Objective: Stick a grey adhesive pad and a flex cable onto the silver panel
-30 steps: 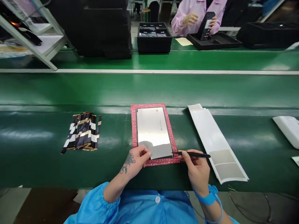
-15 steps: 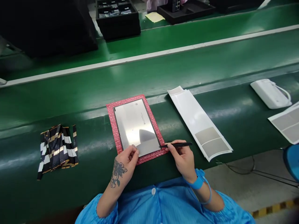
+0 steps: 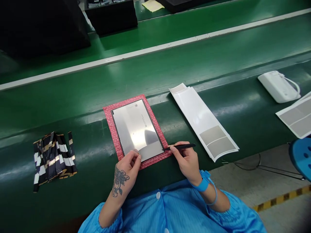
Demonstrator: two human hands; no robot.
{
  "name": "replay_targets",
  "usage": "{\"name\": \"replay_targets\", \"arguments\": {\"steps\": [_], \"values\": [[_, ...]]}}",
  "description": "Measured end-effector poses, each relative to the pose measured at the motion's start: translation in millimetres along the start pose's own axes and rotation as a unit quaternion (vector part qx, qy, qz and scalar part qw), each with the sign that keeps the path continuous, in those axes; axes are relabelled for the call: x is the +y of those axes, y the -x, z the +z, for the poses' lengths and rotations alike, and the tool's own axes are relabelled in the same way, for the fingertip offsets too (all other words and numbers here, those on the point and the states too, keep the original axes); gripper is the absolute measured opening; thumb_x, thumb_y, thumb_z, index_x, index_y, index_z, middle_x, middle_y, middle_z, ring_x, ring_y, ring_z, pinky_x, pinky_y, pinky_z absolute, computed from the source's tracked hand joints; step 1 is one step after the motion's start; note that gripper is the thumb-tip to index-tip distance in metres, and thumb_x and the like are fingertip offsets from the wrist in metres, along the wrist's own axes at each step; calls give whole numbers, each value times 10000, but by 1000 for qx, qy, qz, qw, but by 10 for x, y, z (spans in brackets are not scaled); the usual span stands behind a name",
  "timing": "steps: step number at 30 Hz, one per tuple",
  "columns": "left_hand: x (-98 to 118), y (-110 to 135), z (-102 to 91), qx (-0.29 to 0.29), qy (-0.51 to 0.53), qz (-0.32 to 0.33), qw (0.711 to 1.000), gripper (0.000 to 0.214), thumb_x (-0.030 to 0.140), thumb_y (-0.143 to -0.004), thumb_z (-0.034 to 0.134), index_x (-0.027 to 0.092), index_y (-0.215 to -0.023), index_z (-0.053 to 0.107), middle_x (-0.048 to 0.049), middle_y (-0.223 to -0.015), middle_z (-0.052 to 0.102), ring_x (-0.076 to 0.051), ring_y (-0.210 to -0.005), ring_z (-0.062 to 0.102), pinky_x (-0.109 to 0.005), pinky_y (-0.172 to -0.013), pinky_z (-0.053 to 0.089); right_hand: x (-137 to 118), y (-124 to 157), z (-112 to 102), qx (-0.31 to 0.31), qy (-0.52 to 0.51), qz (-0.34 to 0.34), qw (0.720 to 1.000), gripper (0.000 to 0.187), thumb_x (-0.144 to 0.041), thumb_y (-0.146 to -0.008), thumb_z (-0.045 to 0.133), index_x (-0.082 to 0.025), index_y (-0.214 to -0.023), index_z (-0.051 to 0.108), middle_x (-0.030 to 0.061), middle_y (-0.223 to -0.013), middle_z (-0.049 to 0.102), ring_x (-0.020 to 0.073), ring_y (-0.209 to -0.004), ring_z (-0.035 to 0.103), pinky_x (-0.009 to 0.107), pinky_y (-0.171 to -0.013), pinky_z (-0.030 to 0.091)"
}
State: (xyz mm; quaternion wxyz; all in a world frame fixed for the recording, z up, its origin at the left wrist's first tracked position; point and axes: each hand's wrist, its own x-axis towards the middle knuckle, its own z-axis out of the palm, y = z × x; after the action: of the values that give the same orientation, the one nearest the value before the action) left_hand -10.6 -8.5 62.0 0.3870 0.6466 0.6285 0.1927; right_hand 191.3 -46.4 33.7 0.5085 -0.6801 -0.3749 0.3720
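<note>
A silvery rectangular panel (image 3: 136,127) lies on a pink bubble-wrap mat (image 3: 108,122) on the green bench. My left hand (image 3: 127,170) rests at the panel's near left corner, with fingertips pressing a grey strip (image 3: 152,151) along the near edge. My right hand (image 3: 187,160) grips a thin black tool (image 3: 183,146) whose tip touches the panel's near right corner. A blue wrist strap sits on my right wrist.
A bundle of black, white and gold strips (image 3: 52,157) lies at the left. A stack of long white sheets with grey patches (image 3: 205,124) lies right of the mat. A white device (image 3: 278,86) and another sheet (image 3: 296,118) are at far right; black trays (image 3: 111,14) stand beyond.
The view has swung down and to the right, so the person in pink across the line has left the frame. My hands stay at the panel's near edge.
</note>
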Motion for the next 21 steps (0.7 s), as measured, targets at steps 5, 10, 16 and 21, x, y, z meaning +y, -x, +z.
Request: {"name": "replay_targets", "arguments": {"steps": [5,10,16,21], "values": [[7,7,-8,-6,-2,-1,1000,261,378,-843,483,213,-655,557,43,-528,523,-112,-471,486,-210,-470,362,-16,-5,-6,-1,3,0,1000,265,-469,-814,656,-210,-836,602,47,-762,701,208,-650,685,337,-625,565],[7,0,-3,1,-3,7,1000,262,382,-839,483,214,-654,559,42,-540,546,-111,-471,496,-210,-473,371,-20,-5,-6,1,5,10,1000,308,-514,-797,659,-213,-830,602,49,-770,706,210,-651,685,336,-616,567],[-16,1,26,13,-38,15,999,235,354,-832,477,212,-665,563,42,-540,554,-109,-467,498,-211,-493,375,3,0,-9,-2,0,15,1000,303,-504,-795,666,-214,-846,597,46,-783,707,210,-658,686,339,-626,566],[-29,3,43,17,-52,30,998,215,317,-843,474,208,-677,556,40,-551,554,-104,-469,499,-210,-506,378,20,-6,-10,-1,2,8,1000,290,-485,-796,672,-214,-857,589,46,-799,706,204,-669,684,332,-625,561]]}}
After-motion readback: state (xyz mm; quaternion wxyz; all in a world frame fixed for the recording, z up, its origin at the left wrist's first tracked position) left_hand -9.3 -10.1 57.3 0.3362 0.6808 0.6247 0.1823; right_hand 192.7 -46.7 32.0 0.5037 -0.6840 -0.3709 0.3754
